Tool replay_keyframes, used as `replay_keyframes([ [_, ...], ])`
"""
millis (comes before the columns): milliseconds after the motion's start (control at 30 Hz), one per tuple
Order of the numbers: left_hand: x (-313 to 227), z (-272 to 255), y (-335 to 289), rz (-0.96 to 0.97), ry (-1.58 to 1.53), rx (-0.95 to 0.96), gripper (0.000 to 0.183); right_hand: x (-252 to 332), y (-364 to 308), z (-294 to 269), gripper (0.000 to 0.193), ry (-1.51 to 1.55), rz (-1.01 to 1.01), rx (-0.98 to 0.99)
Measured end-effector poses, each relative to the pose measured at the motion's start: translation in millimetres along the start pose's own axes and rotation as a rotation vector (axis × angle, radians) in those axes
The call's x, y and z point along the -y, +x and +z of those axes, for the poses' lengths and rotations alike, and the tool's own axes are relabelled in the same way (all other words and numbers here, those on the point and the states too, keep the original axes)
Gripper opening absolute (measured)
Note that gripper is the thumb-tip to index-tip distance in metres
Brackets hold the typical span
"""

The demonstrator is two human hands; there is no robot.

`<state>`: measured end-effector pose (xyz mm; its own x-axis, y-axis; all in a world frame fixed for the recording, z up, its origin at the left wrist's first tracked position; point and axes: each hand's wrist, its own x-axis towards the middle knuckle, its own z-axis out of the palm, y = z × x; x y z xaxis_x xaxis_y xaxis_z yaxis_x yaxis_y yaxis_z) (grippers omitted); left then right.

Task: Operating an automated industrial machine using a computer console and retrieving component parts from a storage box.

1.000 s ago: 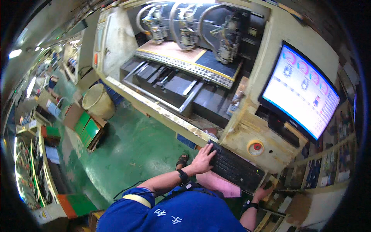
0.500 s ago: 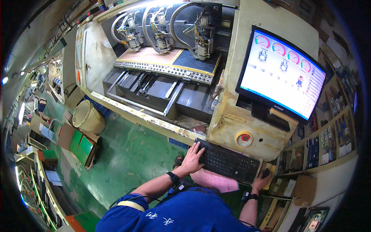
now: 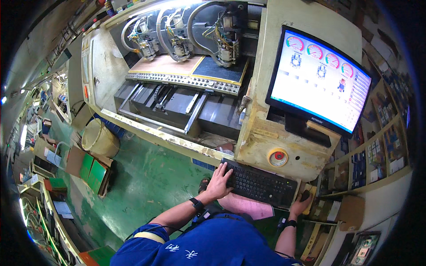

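My left hand [image 3: 218, 182] lies on the left end of a black keyboard [image 3: 262, 186], its fingers stretched out over the keys. At the keyboard's right, my right hand [image 3: 300, 206] is curled over a dark computer mouse [image 3: 305, 195] on a small yellowish pad. A pink sheet of paper [image 3: 248, 206] sticks out from under the keyboard. Above them stands a black monitor [image 3: 320, 80], its lit screen showing several round dials and small machine drawings. A yellow and white ring with a red centre [image 3: 278, 157] sits on the cabinet panel between monitor and keyboard.
Beyond the keyboard, a machine bed [image 3: 186, 82] carries a tan board and a black board under several spindle heads with hoses [image 3: 179, 46]. To the left on the green floor are a cream bucket [image 3: 100, 137] and cardboard with green sheets [image 3: 94, 170]. Shelves [image 3: 377, 153] line the right.
The whole view has shifted slightly, the monitor and machine lying a little further left. Both hands keep their places on the keyboard and the mouse.
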<state>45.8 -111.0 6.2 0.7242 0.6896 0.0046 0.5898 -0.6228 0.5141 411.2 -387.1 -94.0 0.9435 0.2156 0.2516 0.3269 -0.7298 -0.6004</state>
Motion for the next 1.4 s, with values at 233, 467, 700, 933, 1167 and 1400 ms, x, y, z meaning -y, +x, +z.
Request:
replay_keyframes([
  [233,-2,-1,1,-0.005,0.0,0.002,0.092,-4,1,6,0.067,-0.025,0.009,-0.019],
  [467,0,0,0,0.007,0.003,-0.004,0.09,-13,3,11,0.067,-0.034,-0.001,0.0],
  [700,1,0,2,0.018,0.006,-0.005,0.09,-17,1,15,0.066,-0.024,0.046,-0.018],
  [933,0,-2,1,0.013,0.01,0.004,0.089,-10,1,11,0.067,0.003,0.009,-0.024],
  [1167,1,0,2,0.019,0.017,0.01,0.09,-18,2,15,0.067,-0.017,0.028,-0.024],
  [1400,2,2,2,0.007,0.029,0.014,0.09,-12,1,12,0.067,-0.025,-0.003,-0.033],
])
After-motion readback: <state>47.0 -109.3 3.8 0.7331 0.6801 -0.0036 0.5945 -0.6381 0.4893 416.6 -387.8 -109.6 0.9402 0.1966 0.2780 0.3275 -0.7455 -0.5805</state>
